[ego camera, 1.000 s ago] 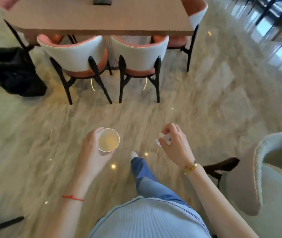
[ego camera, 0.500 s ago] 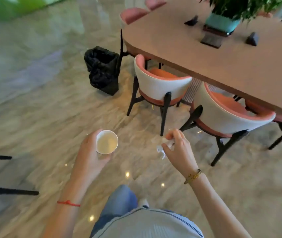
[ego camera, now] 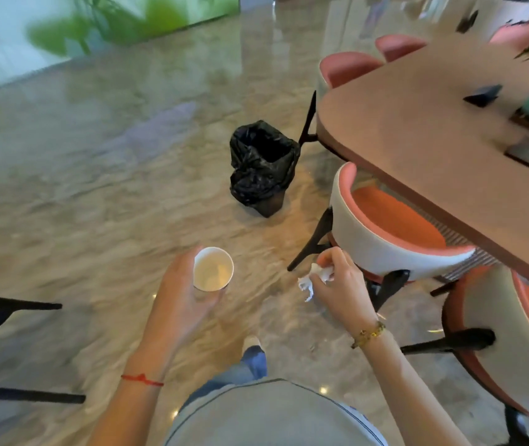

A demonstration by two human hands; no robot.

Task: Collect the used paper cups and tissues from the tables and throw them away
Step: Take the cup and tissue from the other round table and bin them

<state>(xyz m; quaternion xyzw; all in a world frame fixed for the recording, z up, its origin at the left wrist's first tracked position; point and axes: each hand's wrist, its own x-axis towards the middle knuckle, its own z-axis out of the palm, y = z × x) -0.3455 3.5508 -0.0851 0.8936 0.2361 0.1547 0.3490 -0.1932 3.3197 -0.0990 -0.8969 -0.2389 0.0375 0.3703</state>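
Both grips full: cup (ego camera: 213, 268), tissue (ego camera: 316, 278).

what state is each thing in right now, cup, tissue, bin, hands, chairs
paper cup: upright, looks empty, held by the left hand
tissue: crumpled, pinched in the right hand
left hand: fingers curled round the cup
right hand: gripping the tissue
trash bin: on the floor, open top, black bag liner
nearest chair: unoccupied, pushed under the table
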